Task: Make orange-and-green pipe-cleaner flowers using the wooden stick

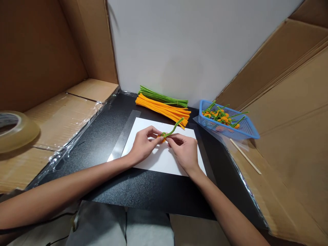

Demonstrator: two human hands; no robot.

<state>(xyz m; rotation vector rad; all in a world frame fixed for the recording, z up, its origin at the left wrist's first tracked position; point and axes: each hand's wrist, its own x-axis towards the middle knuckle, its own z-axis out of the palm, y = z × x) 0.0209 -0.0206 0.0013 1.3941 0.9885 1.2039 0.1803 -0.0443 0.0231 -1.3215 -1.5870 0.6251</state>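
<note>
Between my two hands is a small pipe cleaner piece, an orange coil with a green stem that rises up and to the right. My left hand pinches its orange part from the left. From the other side, the fingertips of my right hand close on it near the base of the green stem. Fingers cover much of the orange coil. Both hands are just above a white sheet on the black table.
Behind the sheet lie bundles of orange pipe cleaners and green pipe cleaners. A blue basket at the right holds several orange and green pieces. A thin wooden stick lies below it. A tape roll rests on cardboard at left.
</note>
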